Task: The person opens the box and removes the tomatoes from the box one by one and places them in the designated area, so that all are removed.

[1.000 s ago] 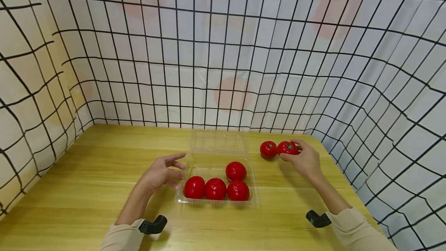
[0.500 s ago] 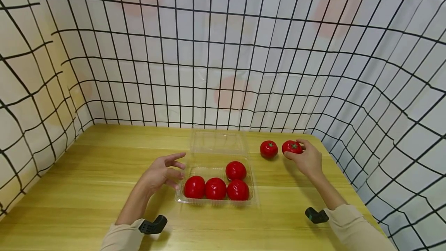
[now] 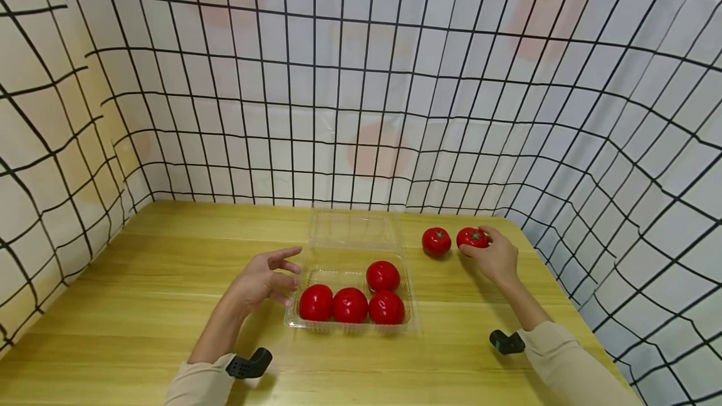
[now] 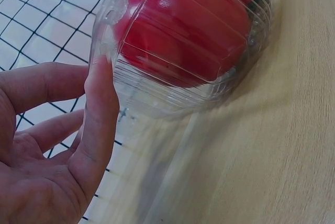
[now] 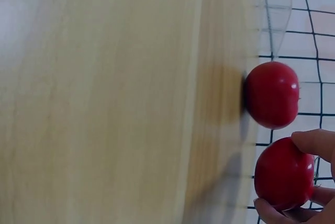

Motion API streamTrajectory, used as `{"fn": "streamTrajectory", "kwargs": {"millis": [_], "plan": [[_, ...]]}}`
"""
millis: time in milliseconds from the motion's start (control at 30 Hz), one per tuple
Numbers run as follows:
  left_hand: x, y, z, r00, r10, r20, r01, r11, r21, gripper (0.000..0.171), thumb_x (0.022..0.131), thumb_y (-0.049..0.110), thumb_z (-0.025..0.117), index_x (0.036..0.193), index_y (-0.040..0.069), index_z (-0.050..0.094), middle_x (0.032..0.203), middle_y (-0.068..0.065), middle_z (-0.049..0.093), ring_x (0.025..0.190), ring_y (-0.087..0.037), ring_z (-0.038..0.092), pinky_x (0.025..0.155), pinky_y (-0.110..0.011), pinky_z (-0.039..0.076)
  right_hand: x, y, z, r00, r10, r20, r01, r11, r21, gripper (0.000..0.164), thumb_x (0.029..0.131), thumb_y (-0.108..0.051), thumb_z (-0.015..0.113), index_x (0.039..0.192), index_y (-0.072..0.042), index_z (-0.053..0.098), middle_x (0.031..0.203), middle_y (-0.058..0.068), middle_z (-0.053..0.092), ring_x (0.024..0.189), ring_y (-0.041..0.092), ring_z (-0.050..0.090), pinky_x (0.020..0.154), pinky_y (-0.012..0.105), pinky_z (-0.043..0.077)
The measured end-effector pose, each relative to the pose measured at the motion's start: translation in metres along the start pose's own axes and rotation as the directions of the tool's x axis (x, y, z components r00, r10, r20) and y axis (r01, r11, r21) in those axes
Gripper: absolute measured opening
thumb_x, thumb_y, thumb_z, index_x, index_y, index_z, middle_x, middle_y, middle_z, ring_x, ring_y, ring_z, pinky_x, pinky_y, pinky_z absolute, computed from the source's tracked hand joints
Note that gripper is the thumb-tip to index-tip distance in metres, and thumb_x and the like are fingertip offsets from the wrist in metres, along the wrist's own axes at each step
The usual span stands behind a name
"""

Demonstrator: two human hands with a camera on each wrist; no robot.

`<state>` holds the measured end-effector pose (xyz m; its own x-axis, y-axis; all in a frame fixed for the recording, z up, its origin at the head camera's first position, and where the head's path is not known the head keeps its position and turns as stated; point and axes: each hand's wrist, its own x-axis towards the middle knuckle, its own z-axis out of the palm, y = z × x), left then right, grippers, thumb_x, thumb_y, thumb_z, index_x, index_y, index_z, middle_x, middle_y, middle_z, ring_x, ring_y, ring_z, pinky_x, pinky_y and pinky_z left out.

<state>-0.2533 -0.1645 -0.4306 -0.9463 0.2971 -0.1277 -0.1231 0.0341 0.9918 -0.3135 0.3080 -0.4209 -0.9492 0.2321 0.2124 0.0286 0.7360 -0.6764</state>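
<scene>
The right hand holds a red tomato with its thumb and fingers, out past the right side of the clear box, and one more tomato sits on the table between that one and the box. The left hand is at the box's left side, its fingers loose and apart, with a fingertip touching the rim. Inside the box are four red tomatoes, three along the near side and one behind at the right.
</scene>
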Motion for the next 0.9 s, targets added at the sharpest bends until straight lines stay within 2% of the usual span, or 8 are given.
{"fn": "streamTrajectory", "kwargs": {"millis": [333, 900], "plan": [[0.000, 0.001, 0.001, 1.000, 0.005, -0.002, -0.005, 1.000, 0.010, 0.072, 0.087, -0.011, 0.062, 0.154, 0.002, 0.039, 0.122, -0.028, 0.053, 0.080, -0.023, 0.065, 0.056, -0.031, 0.061, 0.001, 0.009, 0.007, 0.999, 0.013, 0.031, -0.012, 0.999, -0.045, 0.070, 0.091, -0.028, 0.073, 0.147, 0.004, 0.047, 0.146, 0.032, 0.049, 0.131, 0.050, 0.047, 0.107, 0.062, 0.046], [-0.001, 0.001, 0.000, 1.000, 0.009, -0.010, -0.009, 1.000, 0.019, 0.073, 0.086, -0.010, 0.063, 0.154, 0.003, 0.040, 0.123, -0.029, 0.053, 0.080, -0.023, 0.065, 0.057, -0.032, 0.062, 0.009, 0.012, 0.011, 0.996, 0.022, 0.084, -0.015, 0.996, -0.083, 0.072, 0.092, -0.035, 0.072, 0.145, 0.007, 0.046, 0.140, 0.033, 0.053, 0.125, 0.050, 0.049, 0.104, 0.060, 0.048]]}}
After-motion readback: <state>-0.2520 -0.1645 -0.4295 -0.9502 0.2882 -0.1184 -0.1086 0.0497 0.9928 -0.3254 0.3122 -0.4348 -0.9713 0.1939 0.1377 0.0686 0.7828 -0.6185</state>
